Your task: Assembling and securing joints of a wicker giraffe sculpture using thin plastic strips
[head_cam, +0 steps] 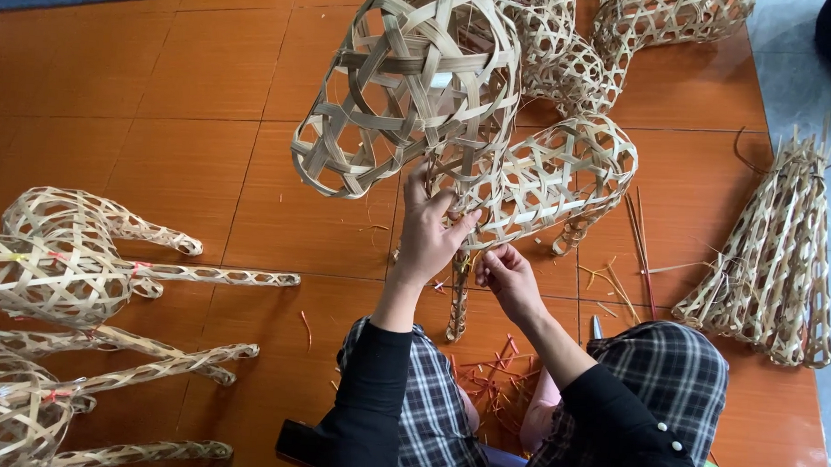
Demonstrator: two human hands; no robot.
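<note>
A woven bamboo animal figure [422, 84] stands on the orange tiled floor in front of me, its head-like part raised toward the camera and its body [568, 165] behind. My left hand [429, 234] grips the figure's neck from below. My right hand [507, 277] pinches a thin strip at the top of a woven front leg [457, 305]. Both arms wear black sleeves, and my knees in plaid trousers frame the leg.
Several finished woven figures [59, 265] lie on their sides at the left. A bundle of woven tube pieces [779, 259] rests at the right. More woven shapes [630, 28] stand behind. Loose strips and red scraps [494, 368] litter the floor.
</note>
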